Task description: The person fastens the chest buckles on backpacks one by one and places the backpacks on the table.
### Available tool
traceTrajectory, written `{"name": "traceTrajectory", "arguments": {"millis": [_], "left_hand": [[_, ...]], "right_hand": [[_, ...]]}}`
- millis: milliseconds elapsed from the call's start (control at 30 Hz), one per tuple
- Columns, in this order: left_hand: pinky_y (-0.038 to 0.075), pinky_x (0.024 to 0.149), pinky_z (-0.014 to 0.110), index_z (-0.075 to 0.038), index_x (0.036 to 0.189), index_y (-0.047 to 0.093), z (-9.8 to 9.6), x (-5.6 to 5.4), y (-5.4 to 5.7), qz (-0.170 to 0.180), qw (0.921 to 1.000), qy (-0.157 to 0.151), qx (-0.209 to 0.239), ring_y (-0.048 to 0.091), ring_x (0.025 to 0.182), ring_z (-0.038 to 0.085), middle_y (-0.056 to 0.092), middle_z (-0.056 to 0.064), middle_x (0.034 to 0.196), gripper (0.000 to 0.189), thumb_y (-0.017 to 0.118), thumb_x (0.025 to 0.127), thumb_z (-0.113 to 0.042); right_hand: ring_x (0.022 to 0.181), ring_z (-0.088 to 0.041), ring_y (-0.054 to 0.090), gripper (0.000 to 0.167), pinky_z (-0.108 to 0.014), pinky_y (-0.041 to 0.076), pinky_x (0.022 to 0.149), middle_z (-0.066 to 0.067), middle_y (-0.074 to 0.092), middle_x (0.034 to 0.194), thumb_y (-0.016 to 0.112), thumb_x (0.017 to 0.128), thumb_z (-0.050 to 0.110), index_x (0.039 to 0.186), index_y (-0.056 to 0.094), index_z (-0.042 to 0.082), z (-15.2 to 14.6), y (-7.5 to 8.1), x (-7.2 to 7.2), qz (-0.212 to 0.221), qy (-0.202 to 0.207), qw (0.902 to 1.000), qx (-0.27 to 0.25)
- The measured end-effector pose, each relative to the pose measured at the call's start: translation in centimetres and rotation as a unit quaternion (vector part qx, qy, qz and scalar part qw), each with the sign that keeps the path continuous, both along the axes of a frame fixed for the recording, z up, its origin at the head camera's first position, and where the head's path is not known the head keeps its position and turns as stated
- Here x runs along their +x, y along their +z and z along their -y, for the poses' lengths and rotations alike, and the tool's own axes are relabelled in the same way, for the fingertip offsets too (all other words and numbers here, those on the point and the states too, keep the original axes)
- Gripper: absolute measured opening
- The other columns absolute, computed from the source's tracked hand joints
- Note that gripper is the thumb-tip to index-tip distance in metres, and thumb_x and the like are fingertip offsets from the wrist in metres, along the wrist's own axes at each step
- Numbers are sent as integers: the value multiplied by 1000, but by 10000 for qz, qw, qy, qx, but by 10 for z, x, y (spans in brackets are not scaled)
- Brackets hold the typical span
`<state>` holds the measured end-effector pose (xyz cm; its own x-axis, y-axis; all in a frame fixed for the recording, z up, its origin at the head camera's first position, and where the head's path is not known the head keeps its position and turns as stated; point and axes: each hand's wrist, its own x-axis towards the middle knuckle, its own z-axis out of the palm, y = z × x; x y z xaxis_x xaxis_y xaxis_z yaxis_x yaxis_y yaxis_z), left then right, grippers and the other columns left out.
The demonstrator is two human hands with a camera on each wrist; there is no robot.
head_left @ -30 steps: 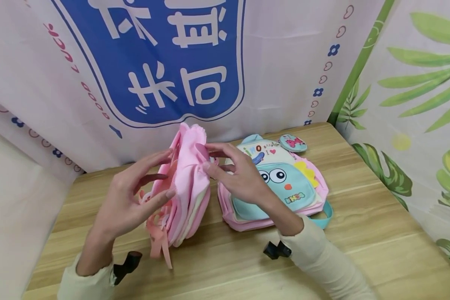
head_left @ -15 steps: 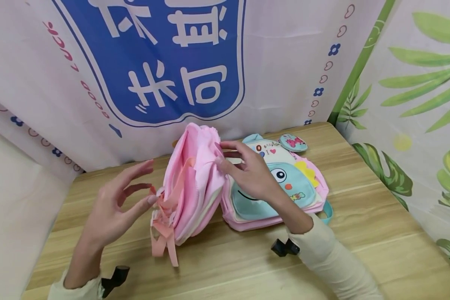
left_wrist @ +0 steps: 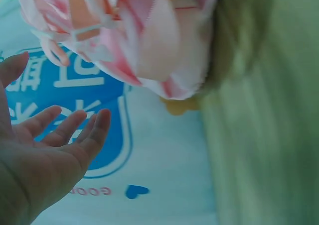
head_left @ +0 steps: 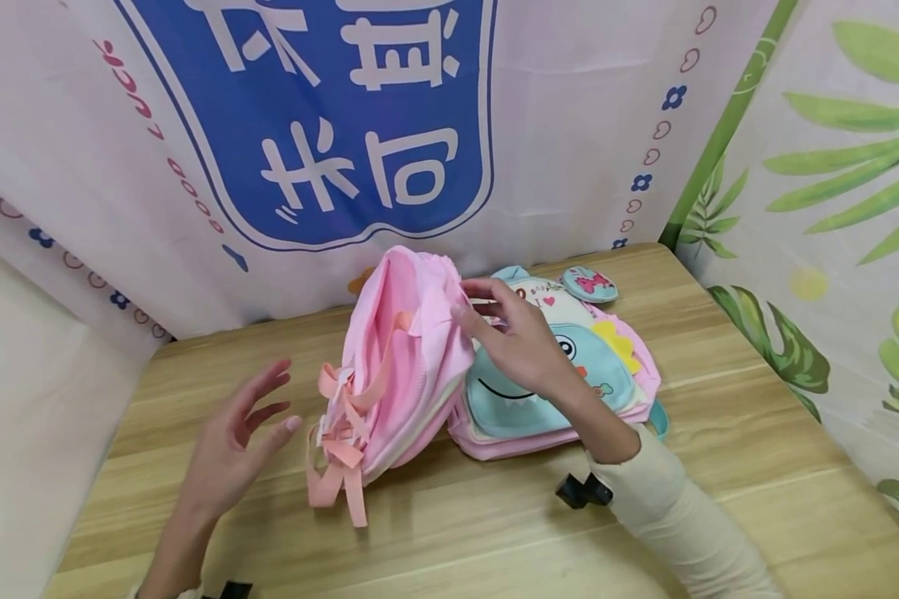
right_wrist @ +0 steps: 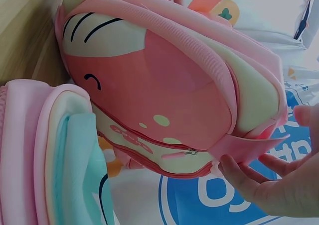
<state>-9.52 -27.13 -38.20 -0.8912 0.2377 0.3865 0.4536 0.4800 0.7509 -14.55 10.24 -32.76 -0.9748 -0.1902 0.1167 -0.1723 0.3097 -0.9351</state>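
A pink backpack leans to the right on the table, its top gaping toward the left. Peach straps hang from its back side. My right hand holds the backpack's upper right edge; in the right wrist view its fingers pinch a pink ear-shaped flap there. Left of the straps my left hand hovers with relaxed fingers, holding nothing and apart from the bag. The right wrist view shows the backpack's front, with a printed face and a zipper pull.
A second backpack, light blue, white and pink, lies behind my right forearm, against the first one. A small round pouch rests by its top. An orange item peeks out behind the pink bag. A printed curtain backs the wooden table.
My left hand has come away from the bag's opening and moved left and down. The pink backpack has tilted right with my right hand, and its opening shows wider.
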Motion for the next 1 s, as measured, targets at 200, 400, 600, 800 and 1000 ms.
{"name": "traceTrajectory", "arguments": {"millis": [200,400,600,800,1000], "left_hand": [[51,106,11,-2,161,46,5,1,-19,200,9995,8,260,52,140,-5,51,-14,162,73,70,94,14],[50,104,9,-7,163,44,7,1,-33,632,9979,94,99,51,135,-13,49,3,165,71,72,99,3],[50,103,8,-8,165,40,6,0,-42,1143,9932,131,-181,50,135,-12,43,26,167,70,72,103,-10],[49,102,8,-2,165,38,0,-1,-46,1468,9884,144,-369,54,144,43,43,27,166,68,69,106,-15],[48,102,12,-5,167,35,-3,-2,-47,1750,9824,40,-655,54,144,49,43,23,168,70,68,107,-20]], "right_hand": [[140,-30,60,58,-49,54,116,-7,57,155,62,107,46,156,49,17,-2,-2,0,89,-8,9999,94],[138,-31,61,56,-50,56,113,-6,57,154,65,106,42,156,50,20,-4,-5,0,123,-74,9998,141],[139,-33,61,57,-51,58,110,-6,56,156,66,105,41,156,49,21,-6,-7,0,212,-163,9993,250],[143,-35,59,64,-51,59,108,-5,52,162,69,103,42,161,47,22,-7,-7,0,338,-220,9976,555],[144,-35,58,65,-51,57,111,-9,51,163,67,104,39,163,48,18,-9,-9,-1,110,-95,9965,826]]}}
